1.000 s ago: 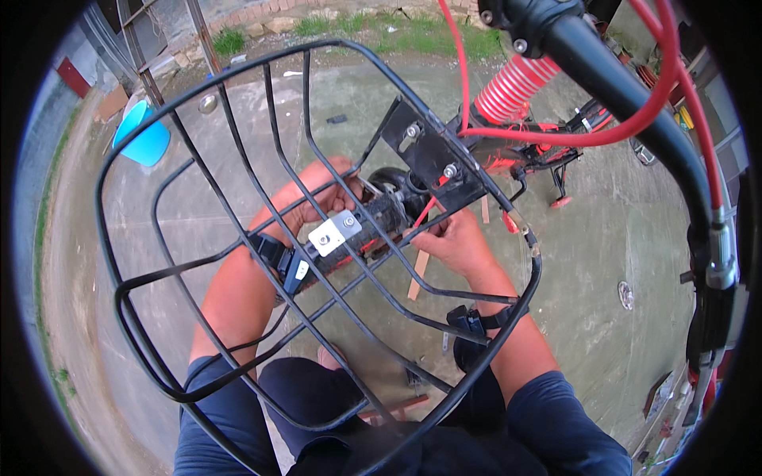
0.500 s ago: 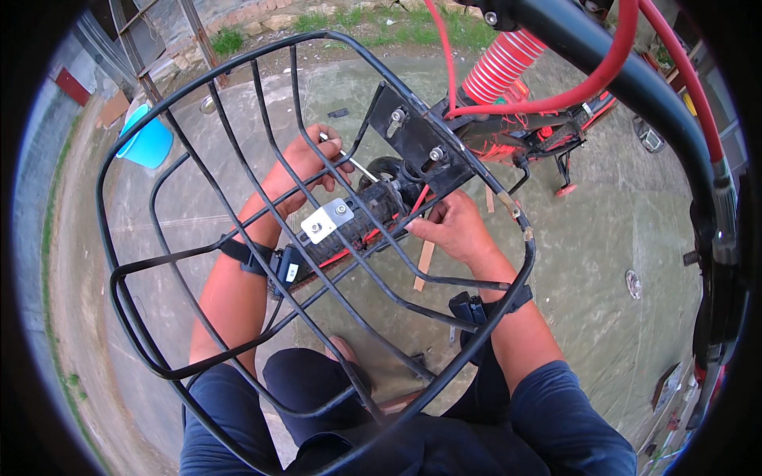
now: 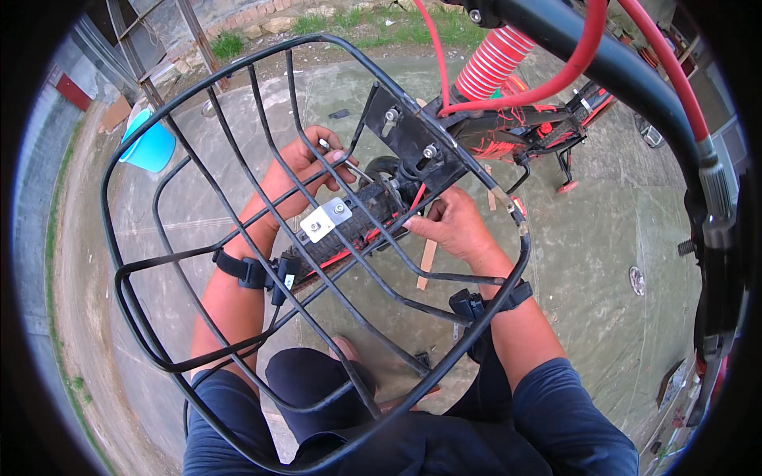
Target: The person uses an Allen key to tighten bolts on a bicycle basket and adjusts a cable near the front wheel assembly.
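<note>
A black wire basket point(image 3: 169, 366) spans the view above both my hands, fixed by a black plate point(image 3: 401, 127) with two bolts. Seen through its wires, my left hand point(image 3: 300, 165) is closed around a thin silver rod-like tool point(image 3: 361, 174), possibly a hex key. The tool's far end points at the bike's front fork, above the tyre point(image 3: 369, 197). My right hand point(image 3: 462, 228) is closed at the other side of the wheel, thumb toward the fork. Whatever its fingertips grip is hidden. A silver bracket point(image 3: 326, 220) with two bolts shows between the hands.
Red cables point(image 3: 591, 47) and the black handlebar point(image 3: 635, 67) cross the upper right. The bike's red-and-black frame point(image 3: 508, 135) runs behind. A blue bucket point(image 3: 148, 144) stands at the far left; a wooden strip point(image 3: 427, 264) lies on the concrete below.
My left fingers have shifted along with the tool, and less of the tool shows now. My right hand stays at the wheel. The whole view has moved slightly.
</note>
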Demonstrator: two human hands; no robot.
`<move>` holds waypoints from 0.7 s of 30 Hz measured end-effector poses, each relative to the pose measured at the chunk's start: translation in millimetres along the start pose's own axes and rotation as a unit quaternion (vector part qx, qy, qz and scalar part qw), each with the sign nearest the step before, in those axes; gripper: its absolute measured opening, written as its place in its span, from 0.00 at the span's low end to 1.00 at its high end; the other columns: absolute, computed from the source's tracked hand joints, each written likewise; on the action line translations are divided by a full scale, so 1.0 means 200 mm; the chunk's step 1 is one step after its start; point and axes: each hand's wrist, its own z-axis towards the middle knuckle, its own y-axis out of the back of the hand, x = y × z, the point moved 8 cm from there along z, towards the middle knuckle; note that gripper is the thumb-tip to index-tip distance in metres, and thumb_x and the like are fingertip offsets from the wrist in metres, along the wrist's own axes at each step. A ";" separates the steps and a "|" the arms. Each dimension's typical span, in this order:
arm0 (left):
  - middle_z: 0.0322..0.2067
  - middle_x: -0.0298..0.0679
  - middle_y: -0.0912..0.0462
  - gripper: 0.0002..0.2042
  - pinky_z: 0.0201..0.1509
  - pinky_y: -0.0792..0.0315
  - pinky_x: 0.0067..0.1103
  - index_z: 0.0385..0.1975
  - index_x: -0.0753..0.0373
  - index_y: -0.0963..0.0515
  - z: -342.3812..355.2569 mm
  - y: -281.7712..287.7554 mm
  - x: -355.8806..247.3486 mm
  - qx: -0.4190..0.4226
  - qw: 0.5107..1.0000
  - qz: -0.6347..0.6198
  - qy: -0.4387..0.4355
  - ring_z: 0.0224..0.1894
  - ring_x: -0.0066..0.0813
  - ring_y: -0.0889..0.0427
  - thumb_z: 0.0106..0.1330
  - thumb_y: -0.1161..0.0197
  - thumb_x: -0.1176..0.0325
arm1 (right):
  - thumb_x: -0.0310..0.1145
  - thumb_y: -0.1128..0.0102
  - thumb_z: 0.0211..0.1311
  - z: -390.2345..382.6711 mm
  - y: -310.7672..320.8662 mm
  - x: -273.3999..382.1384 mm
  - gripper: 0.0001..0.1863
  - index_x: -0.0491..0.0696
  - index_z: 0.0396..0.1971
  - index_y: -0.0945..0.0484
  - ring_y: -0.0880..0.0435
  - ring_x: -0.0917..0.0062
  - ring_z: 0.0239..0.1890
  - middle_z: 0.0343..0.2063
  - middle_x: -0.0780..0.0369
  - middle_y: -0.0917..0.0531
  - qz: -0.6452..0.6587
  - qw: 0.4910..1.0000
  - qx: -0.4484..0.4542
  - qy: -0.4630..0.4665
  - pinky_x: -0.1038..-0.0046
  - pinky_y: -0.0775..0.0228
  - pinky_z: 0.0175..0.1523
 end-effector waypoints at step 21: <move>0.29 0.38 0.22 0.15 0.34 0.21 0.23 0.54 0.66 0.33 0.03 0.11 0.22 -0.173 0.967 -0.162 0.093 0.33 0.27 0.18 0.71 0.48 0.68 | 0.34 0.25 0.52 0.00 0.01 0.02 0.43 0.41 0.67 0.38 0.37 0.94 0.22 0.39 0.72 0.23 0.001 1.000 -0.004 0.028 0.87 0.46 0.24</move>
